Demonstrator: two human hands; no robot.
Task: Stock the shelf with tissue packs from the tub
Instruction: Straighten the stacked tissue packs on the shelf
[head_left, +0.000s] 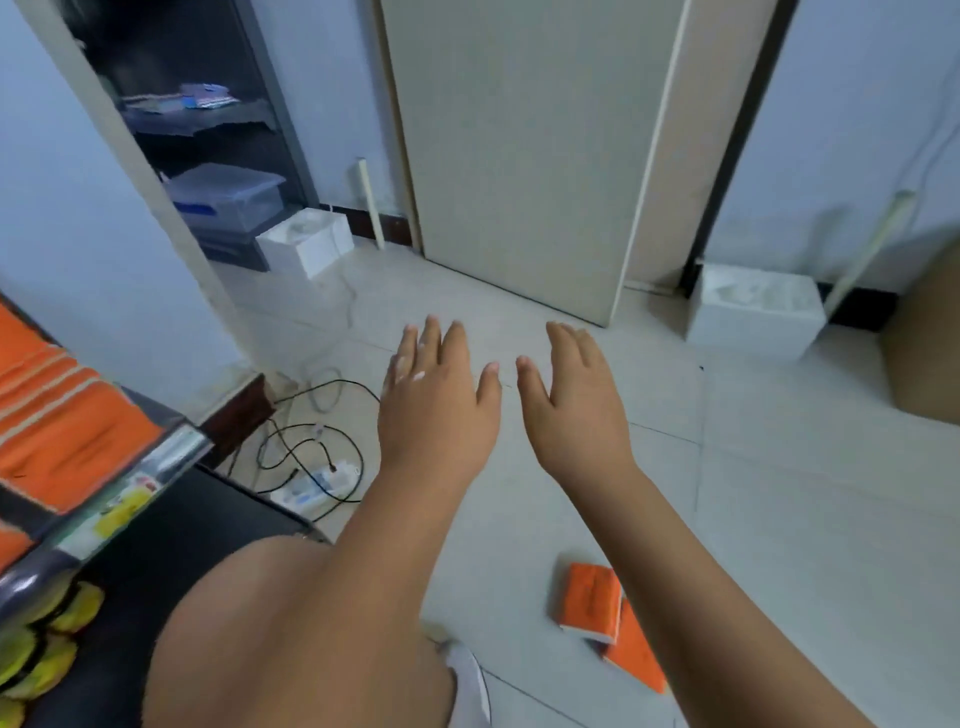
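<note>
We hold our left hand and right hand out side by side above the tiled floor, palms down, fingers straight, neither holding anything; two orange tissue packs lie on the floor under our right forearm, one overlapping the other; more orange packs sit stacked in the clear-rimmed tub at far left; the dark shelf stands at upper left, well apart from both hands.

Body in view: bare left hand and bare right hand, with uncovered forearms to the near edge. Bare knee at near left. Small pale patch on the left hand's knuckles, nature undetermined. One white shoe, partly hidden.
</note>
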